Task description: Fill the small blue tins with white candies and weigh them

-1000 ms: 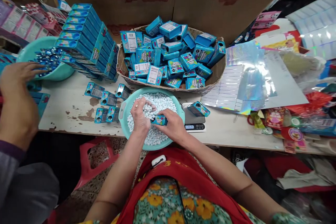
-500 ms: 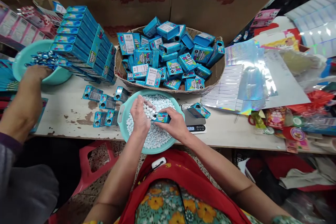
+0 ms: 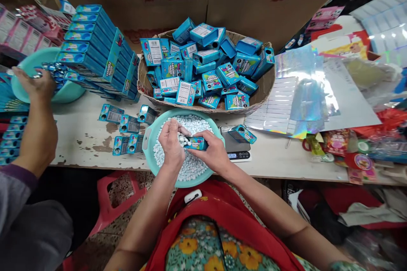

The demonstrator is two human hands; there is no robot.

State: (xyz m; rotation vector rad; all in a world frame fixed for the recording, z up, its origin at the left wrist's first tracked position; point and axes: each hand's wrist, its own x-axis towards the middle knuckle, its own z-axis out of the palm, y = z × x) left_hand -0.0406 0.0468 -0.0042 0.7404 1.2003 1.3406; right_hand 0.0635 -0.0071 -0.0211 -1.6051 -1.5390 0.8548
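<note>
Over a turquoise bowl (image 3: 147,146) of small white candies (image 3: 193,172), my left hand (image 3: 171,142) is cupped around some of the candies. My right hand (image 3: 214,150) grips a small blue candy box (image 3: 196,143) lying on its side, its left end against the candies in my left palm. Behind the bowl, a cardboard tray (image 3: 269,87) is heaped with blue boxes. Right of the bowl is a digital scale (image 3: 238,155) with another blue box (image 3: 243,134) tilted on it. Several blue boxes (image 3: 129,123) stand on the table left of the bowl.
At the left, another person's hand (image 3: 38,82) is over a second turquoise bowl (image 3: 27,65) beside a tall stack of blue boxes (image 3: 95,46). Shiny sheets (image 3: 307,89) and wrapped sweets (image 3: 337,142) cover the table's right side. A pink stool (image 3: 110,203) is below.
My left fingers have curled in more around the candies, still at the box's end. The other person's hand has lifted and turned over, with shiny blue pieces near it.
</note>
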